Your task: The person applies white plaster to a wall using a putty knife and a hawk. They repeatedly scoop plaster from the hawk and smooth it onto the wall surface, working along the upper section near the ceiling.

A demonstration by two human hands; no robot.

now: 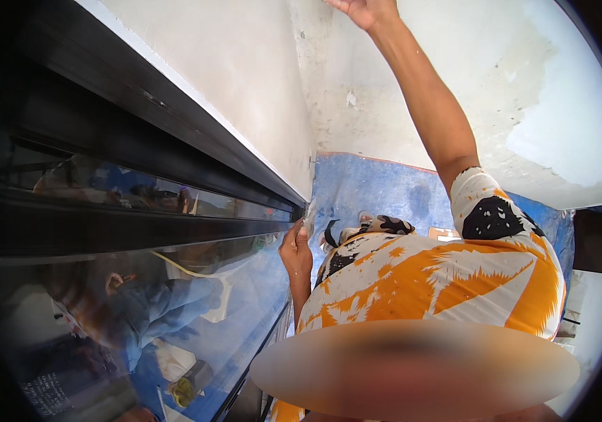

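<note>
My left hand (296,250) is closed at the end of the black window frame (139,112), its thumb pointing up along the frame's edge. A thin pale piece (309,216) shows just above the thumb; its kind is too small to tell. Stretched up across the pale wall (420,133), my right arm ends in my right hand (363,10) at the picture's top edge. That hand is cut off in part, with the visible fingers reaching out to the left and nothing seen in them. The window pane (195,316) lies left of my left hand.
Blue sheeting (364,183) covers the floor by the wall's foot. The wall has bare, stained and white patches. A dark box-like thing (596,243) stands at the right. Through or in the glass show a person's jeans (174,309) and cluttered items on blue sheeting.
</note>
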